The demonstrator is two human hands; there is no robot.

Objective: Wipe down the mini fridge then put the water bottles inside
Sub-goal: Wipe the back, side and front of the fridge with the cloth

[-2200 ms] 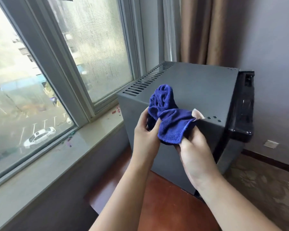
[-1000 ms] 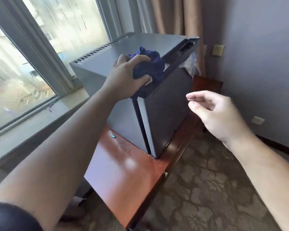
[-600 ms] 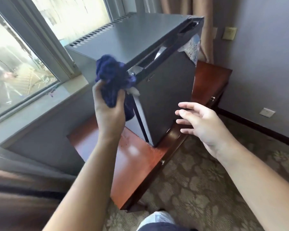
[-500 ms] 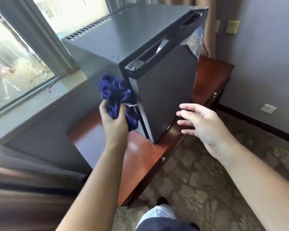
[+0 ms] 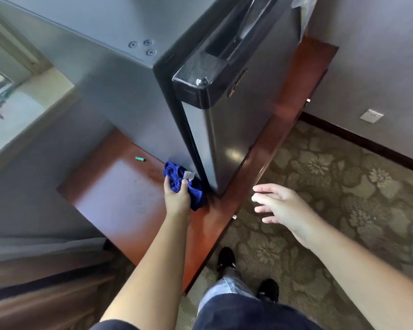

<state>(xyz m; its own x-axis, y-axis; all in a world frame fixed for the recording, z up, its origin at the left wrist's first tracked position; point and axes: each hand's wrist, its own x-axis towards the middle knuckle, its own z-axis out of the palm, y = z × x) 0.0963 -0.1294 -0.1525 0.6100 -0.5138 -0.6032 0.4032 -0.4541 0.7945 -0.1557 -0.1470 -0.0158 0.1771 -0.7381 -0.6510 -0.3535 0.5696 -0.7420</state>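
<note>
Fridge (image 5: 134, 96): boxy dark grey metal cabinet, matte, standing on the counter (image 5: 119, 194). Three screw heads near the top's front corner. Door (image 5: 227, 129) shut, glossy black, with a rounded plastic cap along its upper edge and a recessed grip. It carries a small emblem, too blurred to read.

Cloth (image 5: 177, 179): deep blue terry, bunched, white tag showing. It is pressed against the fridge's side at the bottom front corner, touching the counter there.

Left hand (image 5: 177, 197): fingers curled round the cloth, gripping it tight, at 6 o'clock from the fridge's lower corner.

Right hand (image 5: 281, 206): loosely spread, fingers extended, holding nothing. It hovers over the carpet (image 5: 332, 186) at 3 o'clock from the left hand, well apart from the door.

Counter: reddish-brown polished wood, flat, low, with faint scuffs. A small teal cylindrical object (image 5: 140, 159) lies on it at 10 o'clock from the cloth; I cannot identify it.

Carpet: olive with a pale floral pattern. Black shoes (image 5: 225, 259) and a denim trouser leg at 6 o'clock. Window sill (image 5: 22, 110) pale stone, at 9 o'clock. White wall plate (image 5: 371, 116) above the dark skirting at 3 o'clock.
</note>
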